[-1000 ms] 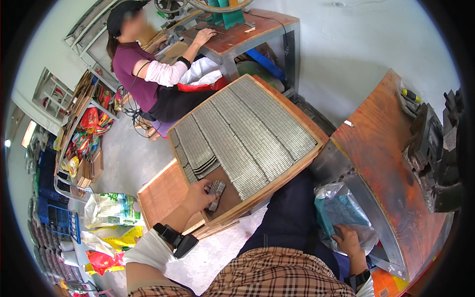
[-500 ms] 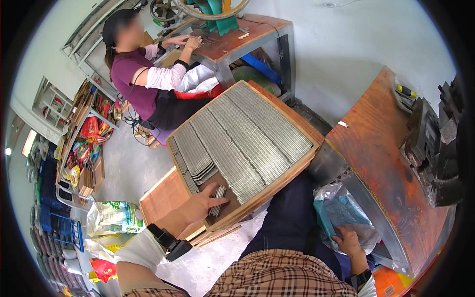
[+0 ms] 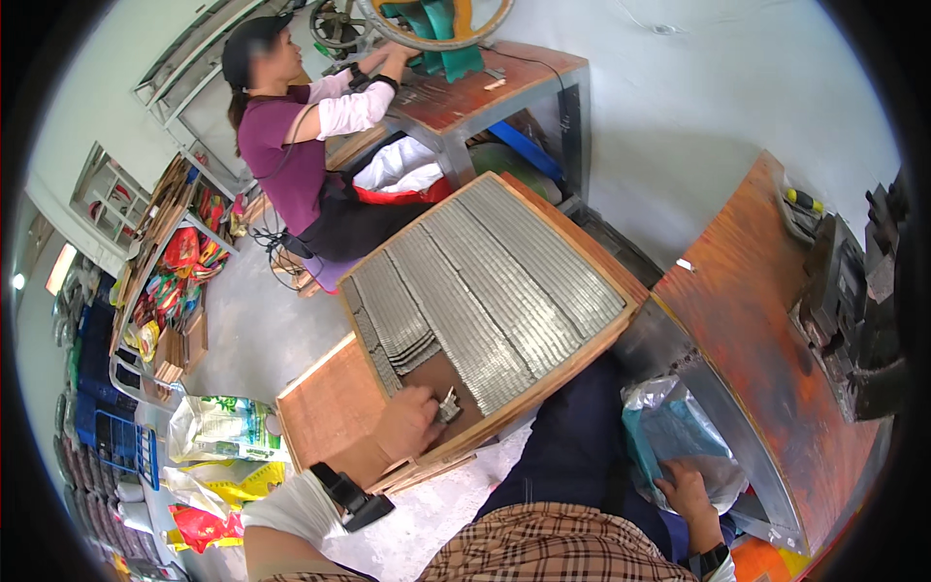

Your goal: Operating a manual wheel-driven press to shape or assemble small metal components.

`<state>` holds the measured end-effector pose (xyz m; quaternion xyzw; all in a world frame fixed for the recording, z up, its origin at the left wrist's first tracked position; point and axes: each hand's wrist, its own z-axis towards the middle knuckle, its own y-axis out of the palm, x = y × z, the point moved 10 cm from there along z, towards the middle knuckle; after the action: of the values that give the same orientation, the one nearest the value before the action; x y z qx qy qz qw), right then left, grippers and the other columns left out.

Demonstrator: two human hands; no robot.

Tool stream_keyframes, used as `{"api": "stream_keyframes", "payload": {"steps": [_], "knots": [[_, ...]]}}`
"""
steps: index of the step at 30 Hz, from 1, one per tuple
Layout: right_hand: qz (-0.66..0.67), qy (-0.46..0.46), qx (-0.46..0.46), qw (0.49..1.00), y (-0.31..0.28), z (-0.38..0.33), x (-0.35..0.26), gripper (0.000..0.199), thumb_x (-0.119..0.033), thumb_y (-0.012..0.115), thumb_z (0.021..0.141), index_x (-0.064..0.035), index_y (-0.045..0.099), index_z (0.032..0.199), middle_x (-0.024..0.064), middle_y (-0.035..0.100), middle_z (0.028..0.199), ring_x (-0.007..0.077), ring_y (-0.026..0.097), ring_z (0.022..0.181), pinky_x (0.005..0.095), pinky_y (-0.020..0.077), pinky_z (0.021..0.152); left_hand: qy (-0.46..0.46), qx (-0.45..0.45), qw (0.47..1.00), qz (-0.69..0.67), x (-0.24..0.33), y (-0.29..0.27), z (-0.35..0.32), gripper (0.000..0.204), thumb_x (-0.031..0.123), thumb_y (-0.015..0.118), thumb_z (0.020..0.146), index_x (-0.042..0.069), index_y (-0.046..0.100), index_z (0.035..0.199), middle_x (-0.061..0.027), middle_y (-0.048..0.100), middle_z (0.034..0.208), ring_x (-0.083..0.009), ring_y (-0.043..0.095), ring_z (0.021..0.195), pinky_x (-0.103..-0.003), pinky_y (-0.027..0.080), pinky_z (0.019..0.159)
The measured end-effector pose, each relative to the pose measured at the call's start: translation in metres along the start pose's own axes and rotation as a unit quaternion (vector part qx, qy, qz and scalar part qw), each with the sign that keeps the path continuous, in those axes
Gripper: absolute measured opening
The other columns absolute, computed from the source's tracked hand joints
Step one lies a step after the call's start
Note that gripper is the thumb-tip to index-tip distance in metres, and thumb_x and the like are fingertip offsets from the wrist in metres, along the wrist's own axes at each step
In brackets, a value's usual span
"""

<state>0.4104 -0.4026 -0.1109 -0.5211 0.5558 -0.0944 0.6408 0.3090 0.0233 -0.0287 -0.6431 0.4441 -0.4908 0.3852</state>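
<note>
A wooden tray [image 3: 543,361] lies tilted before me, lined with tightly packed rows of small silvery metal pieces [image 3: 485,281]. My left hand [image 3: 409,425] is at its near left corner, fingers curled on a small cluster of metal pieces [image 3: 449,407] over the bare brown tray bottom. Just beyond, the left rows end in a stepped edge. Down at the right, beside my thigh, my right hand [image 3: 689,497] has its fingers bent against the near edge of a clear and teal plastic bag [image 3: 677,427]; the fingertips are partly hidden.
A worn wooden bench [image 3: 747,262] with a dark metal machine [image 3: 839,301] stands at the right. Across from me a person [image 3: 291,145] works at another bench [image 3: 514,78] with a handwheel machine. Sacks [image 3: 223,427] stand on the floor left, near a wooden board [image 3: 330,398].
My left hand has turned over its small metal pieces, fingers now curled rather than spread. The other person's hands have moved toward the machine. The view has shifted slightly; my right hand stays at the bag.
</note>
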Motion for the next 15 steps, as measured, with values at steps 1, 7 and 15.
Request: {"api": "stream_keyframes", "payload": {"steps": [1,7,15], "knots": [[0.001,0.007,-0.002,1.0,0.001,0.0,0.002,0.033,-0.016,0.07,0.073,-0.0026,0.062,0.102,0.0193,0.061,0.1,0.0392,0.058,0.093,0.0427,0.0468,0.082,-0.001,0.004,1.0,0.001,0.002,0.002,0.0,0.033,0.023,0.072,0.064,0.001,0.063,0.086,-0.0129,0.055,0.105,-0.0297,0.046,0.107,-0.044,0.036,0.092],[0.012,0.016,-0.029,0.999,0.004,0.005,0.002,0.035,-0.016,0.071,0.073,-0.003,0.062,0.103,0.0193,0.061,0.1,0.039,0.058,0.093,0.0425,0.047,0.082,0.143,0.098,0.982,0.077,0.036,-0.016,-0.016,0.033,0.022,0.071,0.067,-0.004,0.062,0.085,-0.0144,0.053,0.093,-0.0333,0.052,0.089,-0.039,0.044,0.077],[-0.003,0.01,-0.02,1.0,0.002,0.005,0.004,0.036,-0.016,0.072,0.072,-0.0027,0.061,0.103,0.0194,0.062,0.1,0.0388,0.059,0.094,0.0424,0.0472,0.082,0.032,0.073,0.994,-0.068,0.01,-0.017,-0.018,0.031,0.02,0.065,0.081,0.003,0.061,0.106,-0.0151,0.056,0.089,-0.0332,0.055,0.08,-0.04,0.046,0.073]]}}
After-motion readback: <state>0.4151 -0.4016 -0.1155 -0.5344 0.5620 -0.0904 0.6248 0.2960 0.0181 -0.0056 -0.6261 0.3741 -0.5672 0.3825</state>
